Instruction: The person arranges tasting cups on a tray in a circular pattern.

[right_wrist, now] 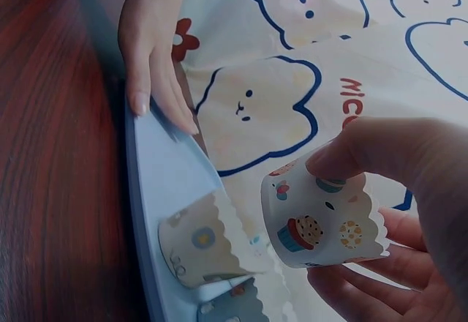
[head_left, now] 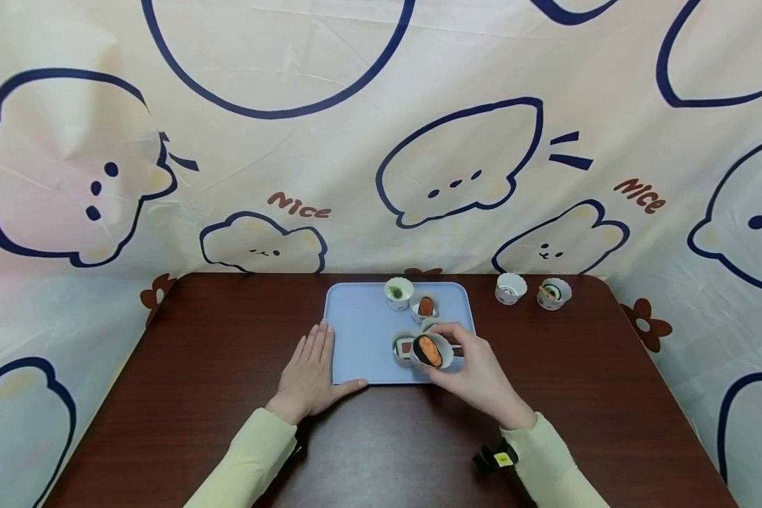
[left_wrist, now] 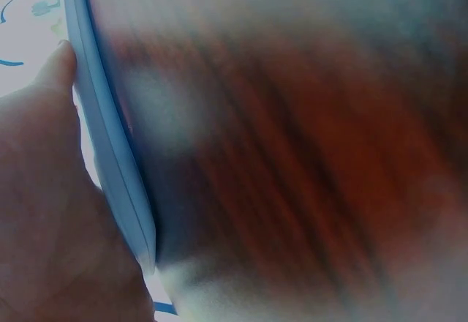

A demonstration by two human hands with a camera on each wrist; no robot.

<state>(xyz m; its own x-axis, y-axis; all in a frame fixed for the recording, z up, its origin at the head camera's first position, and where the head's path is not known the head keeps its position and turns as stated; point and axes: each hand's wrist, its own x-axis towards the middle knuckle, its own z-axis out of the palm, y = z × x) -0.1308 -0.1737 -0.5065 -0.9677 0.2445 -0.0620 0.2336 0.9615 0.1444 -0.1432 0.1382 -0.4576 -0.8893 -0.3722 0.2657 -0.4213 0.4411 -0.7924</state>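
Note:
My right hand (head_left: 476, 370) grips a scalloped paper baking cup (right_wrist: 322, 216) printed with cupcakes, thumb on one side and fingers on the other. Inside that cup, the head view shows a piece of sushi (head_left: 429, 351) with orange topping and a dark wrap. It is held over the right part of a light blue tray (head_left: 358, 335), overlapping a cup with a square sushi piece (head_left: 403, 346). My left hand (head_left: 307, 374) lies at the tray's front left corner, fingers straight along the left edge and thumb along the front rim.
Toward the tray's back stand a cup with something green (head_left: 398, 292) and a cup with a reddish-orange piece (head_left: 425, 307). Another cup is partly hidden behind my right fingers. On the brown table (head_left: 228, 339), right of the tray, are a white cup (head_left: 511, 289) and a filled cup (head_left: 554, 294).

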